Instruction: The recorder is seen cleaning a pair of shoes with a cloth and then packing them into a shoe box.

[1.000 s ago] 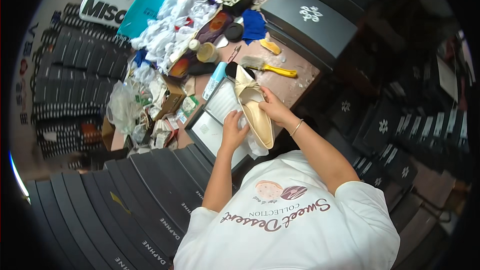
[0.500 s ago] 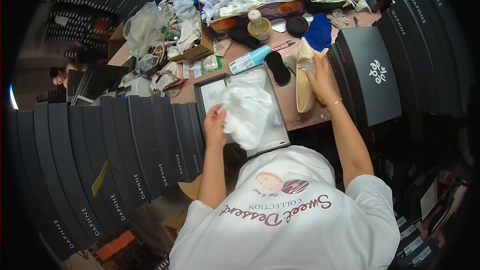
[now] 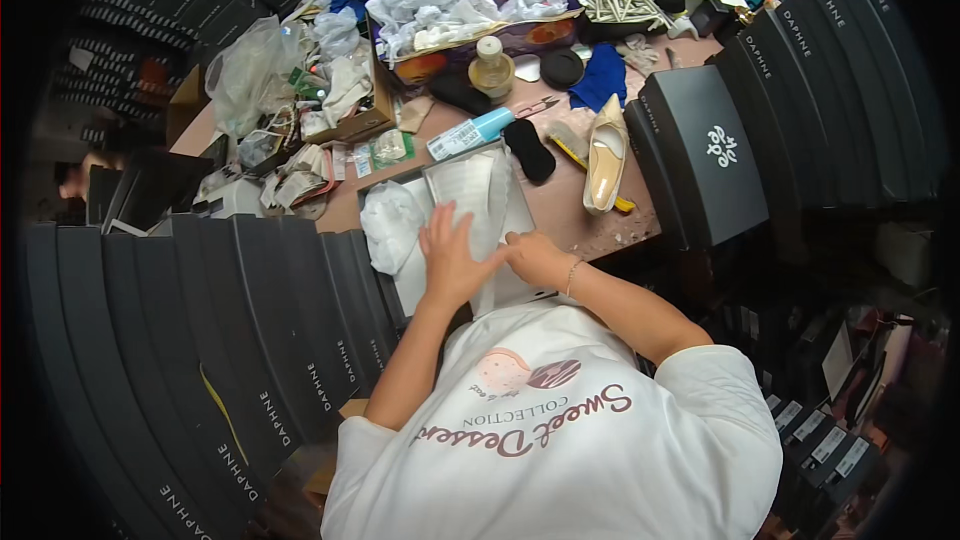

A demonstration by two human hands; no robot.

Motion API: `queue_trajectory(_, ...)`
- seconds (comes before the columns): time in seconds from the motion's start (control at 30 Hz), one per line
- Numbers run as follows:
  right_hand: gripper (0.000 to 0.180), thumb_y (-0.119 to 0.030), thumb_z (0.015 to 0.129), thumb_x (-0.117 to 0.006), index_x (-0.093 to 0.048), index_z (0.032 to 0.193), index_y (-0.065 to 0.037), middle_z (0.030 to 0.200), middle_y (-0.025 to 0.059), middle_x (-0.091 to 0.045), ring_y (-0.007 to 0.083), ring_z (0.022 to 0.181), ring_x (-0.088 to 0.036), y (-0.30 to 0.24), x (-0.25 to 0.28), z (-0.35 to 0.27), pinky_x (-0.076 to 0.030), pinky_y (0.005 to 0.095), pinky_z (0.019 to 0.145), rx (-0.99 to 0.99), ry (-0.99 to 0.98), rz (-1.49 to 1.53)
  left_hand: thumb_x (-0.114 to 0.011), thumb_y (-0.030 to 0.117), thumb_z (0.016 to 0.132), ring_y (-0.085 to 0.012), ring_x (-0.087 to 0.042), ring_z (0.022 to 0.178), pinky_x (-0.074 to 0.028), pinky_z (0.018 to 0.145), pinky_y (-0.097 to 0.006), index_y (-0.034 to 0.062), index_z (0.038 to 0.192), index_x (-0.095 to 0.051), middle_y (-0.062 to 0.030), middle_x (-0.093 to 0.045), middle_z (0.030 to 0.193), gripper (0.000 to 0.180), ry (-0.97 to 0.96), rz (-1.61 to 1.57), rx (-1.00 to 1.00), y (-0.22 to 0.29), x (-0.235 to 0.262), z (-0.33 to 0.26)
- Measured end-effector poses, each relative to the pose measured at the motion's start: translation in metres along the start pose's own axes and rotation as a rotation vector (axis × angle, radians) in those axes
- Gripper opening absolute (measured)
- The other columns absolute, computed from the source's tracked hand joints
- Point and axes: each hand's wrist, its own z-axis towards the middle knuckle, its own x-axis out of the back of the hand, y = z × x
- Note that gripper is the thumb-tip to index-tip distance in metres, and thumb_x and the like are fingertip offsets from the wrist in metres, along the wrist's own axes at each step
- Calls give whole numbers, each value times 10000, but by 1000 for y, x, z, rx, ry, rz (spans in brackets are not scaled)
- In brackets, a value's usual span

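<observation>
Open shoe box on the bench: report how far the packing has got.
Done: white tissue paper lines the open grey shoe box. In hand: left hand and right hand press the tissue flat. Left: the beige pointed high-heel shoe lies outside, beside the box.

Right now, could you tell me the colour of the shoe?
The shoe is cream, clearest in the head view.

Your left hand (image 3: 452, 258) lies flat, fingers spread and pointing forward. Your right hand (image 3: 533, 256) sits just beside it, loosely curled, thin bracelet at the wrist.
</observation>
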Motion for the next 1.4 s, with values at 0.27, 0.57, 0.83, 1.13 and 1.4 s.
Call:
queue_trajectory(0.27, 241, -191, 793, -648, -653, 955, -12, 883, 211, -643, 352, 818, -625, 22, 83, -47, -492, 391, 716, -422, 328, 524, -649, 134, 836, -191, -579, 788, -452, 708, -303, -16, 907, -597, -123, -607, 893, 173, 184, -427, 455, -52, 20, -25)
queue_trajectory(0.57, 504, -184, 791, -654, -487, 1253, -67, 954, 167, -620, 330, 820, -620, -72, 17, 31, -498, 394, 734, -15, 56, 470, -645, 274, 862, -253, -569, 973, -491, 753, -341, -1, 1340, -363, -176, -502, 1187, 620, 136, -414, 614, -61, 43, -41)
queue_trajectory(0.83, 269, -192, 779, -587, -635, 1000, -45, 803, 164, -660, 335, 756, -634, -86, 31, -1, -494, 409, 710, 114, -395, 508, -664, 217, 851, -97, -554, 791, -436, 744, -229, 52, 901, -642, 2, -596, 785, 174, -412, -1107, 831, -64, 2, -38)
queue_trajectory(1.13, 457, -65, 786, -582, -488, 1223, 26, 1019, 254, -607, 401, 912, -602, 0, 74, -44, -490, 428, 762, -660, 289, 241, -565, 80, 887, -163, -546, 1049, -434, 913, -300, -6, 1052, -599, -95, -583, 1135, 189, -222, -1071, 190, 25, 26, 29)
queue_trajectory(1.4, 279, -37, 811, -603, -585, 1086, 3, 946, 142, -646, 256, 864, -632, -47, 158, -51, -487, 313, 752, -390, 599, 394, -701, 128, 706, -299, -425, 1218, -255, 1023, -568, 50, 948, -611, -141, -542, 1114, 270, -293, 385, -210, -22, -58, -26)
